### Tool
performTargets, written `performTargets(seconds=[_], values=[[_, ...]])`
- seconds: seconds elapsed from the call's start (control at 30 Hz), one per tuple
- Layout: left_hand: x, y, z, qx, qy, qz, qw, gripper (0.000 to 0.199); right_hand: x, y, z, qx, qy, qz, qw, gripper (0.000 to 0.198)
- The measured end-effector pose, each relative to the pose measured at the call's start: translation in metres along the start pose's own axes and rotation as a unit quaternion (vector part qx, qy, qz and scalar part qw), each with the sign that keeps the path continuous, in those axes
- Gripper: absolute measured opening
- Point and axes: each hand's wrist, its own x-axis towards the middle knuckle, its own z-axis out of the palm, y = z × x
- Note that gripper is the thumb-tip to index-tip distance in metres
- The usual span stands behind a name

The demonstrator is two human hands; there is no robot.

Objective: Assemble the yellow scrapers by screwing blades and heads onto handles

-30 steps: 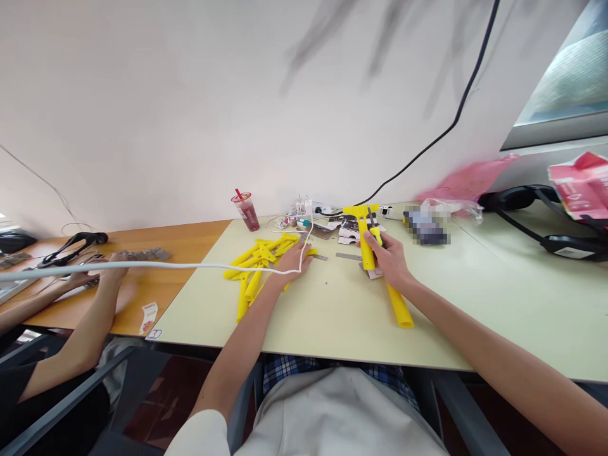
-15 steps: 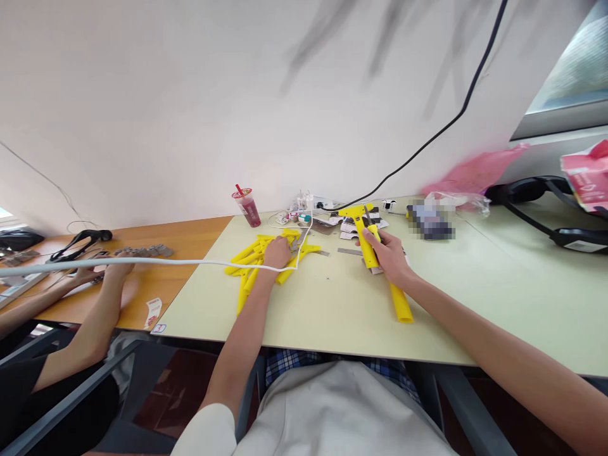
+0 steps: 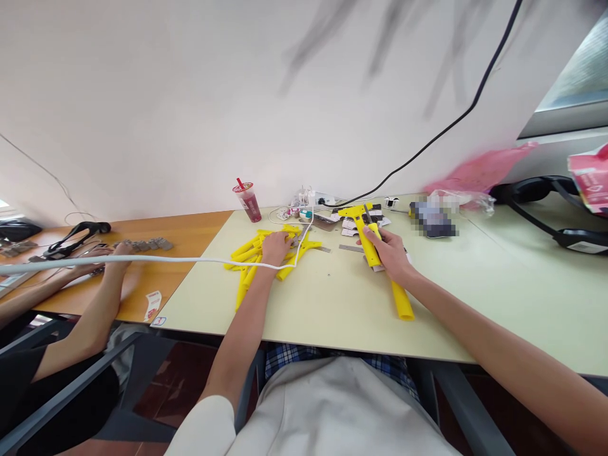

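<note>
My right hand (image 3: 392, 253) is closed round a yellow T-shaped scraper-like tool (image 3: 372, 247), its crosspiece pointing toward the wall. A thin dark shaft (image 3: 367, 214) also sticks out by the thumb; whether it belongs to a second tool I cannot tell. Below that hand shows the end of a yellow tubular handle (image 3: 403, 303). My left hand (image 3: 277, 248) rests on a heap of similar yellow tools (image 3: 244, 250), its fingers mostly hidden among them. One tool (image 3: 311, 246) at the heap's right has a thin metal blade (image 3: 324, 249).
A drink cup (image 3: 250, 206) with a red straw stands by the wall. A white cable (image 3: 190, 259) crosses in front of my left wrist. Flat metal strips (image 3: 350, 247) and dark-and-white packets (image 3: 354, 226) lie behind my right hand. At left, a co-worker's hands (image 3: 121, 250) are over grey pieces.
The view has shifted slightly. Both my hands stay nearly where they were, the right still holding the yellow tool. The co-worker's hands have moved a little.
</note>
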Motion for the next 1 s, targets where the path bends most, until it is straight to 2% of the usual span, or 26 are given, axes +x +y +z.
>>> performTargets(seconds=[0.37,0.47,0.57,0.63,0.7,0.73,0.8,0.87,0.9,0.93,1.0], values=[[-0.001,0.005,-0.003,-0.006,0.024,-0.016,1.0,0.037,-0.002,-0.004,0.002,-0.011,-0.001,-0.003,1.0,0.066],[-0.002,0.008,-0.001,-0.064,0.052,0.003,0.997,0.036,-0.001,-0.001,0.0,-0.009,-0.007,-0.006,1.0,0.067],[-0.005,0.015,0.003,-0.2,0.087,0.062,0.974,0.032,0.0,0.001,0.0,-0.011,-0.009,-0.002,1.0,0.068],[-0.008,0.023,0.007,-0.327,0.067,0.101,0.937,0.028,-0.001,-0.001,0.0,-0.014,-0.009,0.004,1.0,0.068],[-0.013,0.035,0.01,-0.464,0.0,0.108,0.879,0.032,-0.003,-0.005,0.001,-0.017,-0.009,0.011,1.0,0.067],[-0.016,0.041,0.011,-0.531,-0.049,0.097,0.84,0.038,-0.005,-0.007,0.002,-0.018,-0.011,0.013,1.0,0.066],[-0.021,0.054,0.012,-0.648,-0.145,0.07,0.745,0.05,-0.007,-0.011,0.003,-0.023,-0.017,0.013,1.0,0.066],[-0.026,0.064,0.011,-0.727,-0.196,0.064,0.655,0.055,-0.009,-0.013,0.004,-0.032,-0.031,0.006,0.999,0.066],[-0.028,0.068,0.01,-0.752,-0.2,0.073,0.624,0.055,-0.01,-0.014,0.004,-0.037,-0.04,0.001,0.999,0.067],[-0.03,0.071,0.009,-0.769,-0.19,0.083,0.605,0.055,-0.011,-0.014,0.004,-0.04,-0.051,-0.002,0.998,0.067],[-0.032,0.075,0.007,-0.785,-0.15,0.103,0.593,0.056,-0.012,-0.014,0.006,-0.04,-0.072,0.0,0.997,0.067]])
